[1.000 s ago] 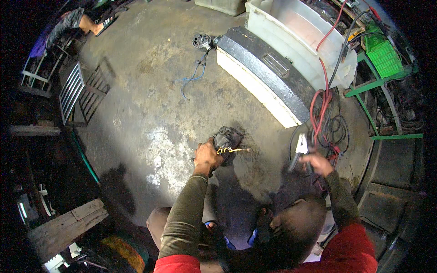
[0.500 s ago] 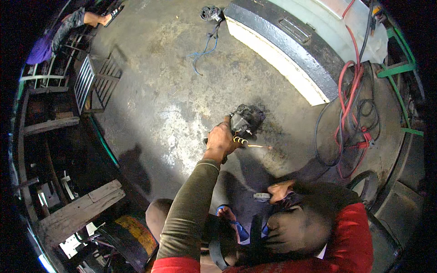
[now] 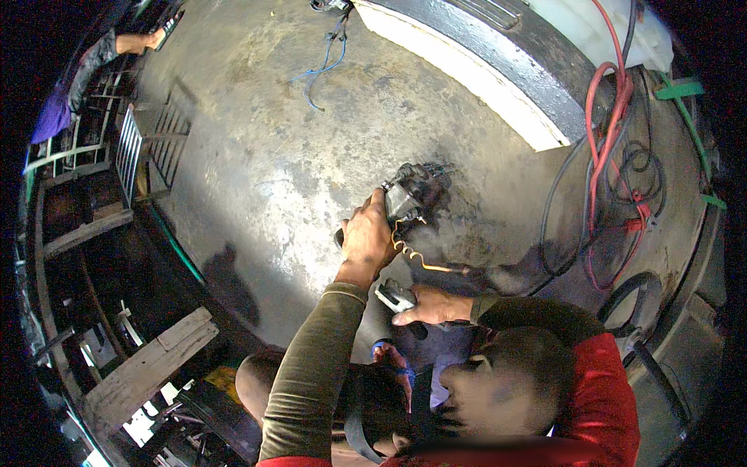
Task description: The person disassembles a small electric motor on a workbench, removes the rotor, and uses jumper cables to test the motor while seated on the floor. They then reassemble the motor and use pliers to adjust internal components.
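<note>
Change: right hand (image 3: 437, 305) nearer the left hand (image 3: 369, 233) than half a second ago | Grip: right clasps clamp (image 3: 395, 296), left grasps dark metal part (image 3: 405, 201) on floor (image 3: 264, 132) | Clamp: nose toward upper left | Part: long axis lower left to upper right

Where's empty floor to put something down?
There's bare grey concrete floor between the silver slatted metal frame and the thin blue wires. It's crowded where the left hand holds the dark metal part and among the looped red and black cables.
</note>
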